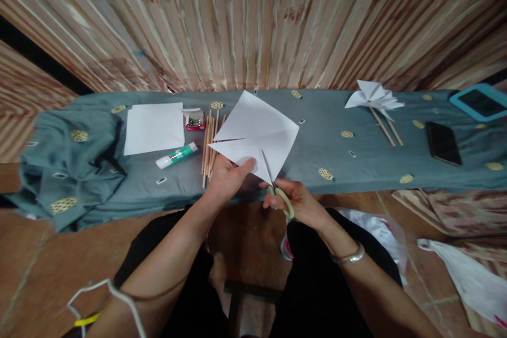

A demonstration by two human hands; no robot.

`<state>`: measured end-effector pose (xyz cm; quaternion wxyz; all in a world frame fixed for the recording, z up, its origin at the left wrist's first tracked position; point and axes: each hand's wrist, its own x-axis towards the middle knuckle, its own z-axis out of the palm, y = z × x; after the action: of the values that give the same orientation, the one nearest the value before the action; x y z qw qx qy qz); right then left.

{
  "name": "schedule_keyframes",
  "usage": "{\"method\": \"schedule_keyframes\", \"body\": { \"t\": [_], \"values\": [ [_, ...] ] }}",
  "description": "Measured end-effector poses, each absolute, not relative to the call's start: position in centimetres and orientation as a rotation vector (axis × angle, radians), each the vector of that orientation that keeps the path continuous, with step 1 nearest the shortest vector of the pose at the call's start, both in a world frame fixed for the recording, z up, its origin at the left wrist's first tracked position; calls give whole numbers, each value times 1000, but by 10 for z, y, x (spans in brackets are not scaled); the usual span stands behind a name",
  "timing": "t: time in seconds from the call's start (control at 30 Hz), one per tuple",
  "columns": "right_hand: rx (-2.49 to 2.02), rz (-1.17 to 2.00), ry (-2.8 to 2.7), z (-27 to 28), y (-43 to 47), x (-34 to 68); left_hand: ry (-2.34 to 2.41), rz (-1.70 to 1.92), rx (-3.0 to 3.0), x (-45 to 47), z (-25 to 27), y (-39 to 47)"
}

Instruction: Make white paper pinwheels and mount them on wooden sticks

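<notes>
A square sheet of white paper (261, 121) is held in the air by my left hand (229, 177), thumb on top and fingers underneath. One slit runs inward from its left corner. My right hand (295, 200) grips a pair of scissors with pale green handles (285, 203), and the blades lie at the paper's near corner. Just left of the paper is a bundle of wooden sticks (206, 148), partly covered by it. Beside the sticks are a small red box of metal pins (195, 120), a glue stick (177, 155) and a stack of white paper (154, 128).
Paper pinwheels (374, 97) on wooden sticks lie at the right of the cloth-covered table (317, 142). Farther right are a dark phone (443, 142) and a blue-framed tablet (481, 102). Bunched cloth (79, 153) is at the left end. A curtain (237, 21) hangs behind.
</notes>
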<state>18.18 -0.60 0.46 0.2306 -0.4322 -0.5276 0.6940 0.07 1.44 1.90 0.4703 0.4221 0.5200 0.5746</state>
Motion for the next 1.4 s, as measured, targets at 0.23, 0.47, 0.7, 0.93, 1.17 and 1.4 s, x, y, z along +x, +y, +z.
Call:
{"method": "schedule_keyframes", "body": {
  "t": [0.23,0.47,0.7,0.93,1.17,1.4],
  "values": [
    [-1143,2096,-1626,5,-7,204,1227,1561,786,-19,14,30],
    [-1386,1579,-1376,5,13,240,1207,1529,756,-25,12,29],
    [-1220,1327,-1065,7,29,242,1298,1140,875,-14,11,21],
    [-1259,1510,-956,9,26,219,1319,981,1010,-10,16,19],
    [-1192,1439,-815,11,32,209,986,1123,765,-6,27,18],
    [-1073,1281,-630,11,44,191,789,1160,560,7,37,10]
  ]
}}
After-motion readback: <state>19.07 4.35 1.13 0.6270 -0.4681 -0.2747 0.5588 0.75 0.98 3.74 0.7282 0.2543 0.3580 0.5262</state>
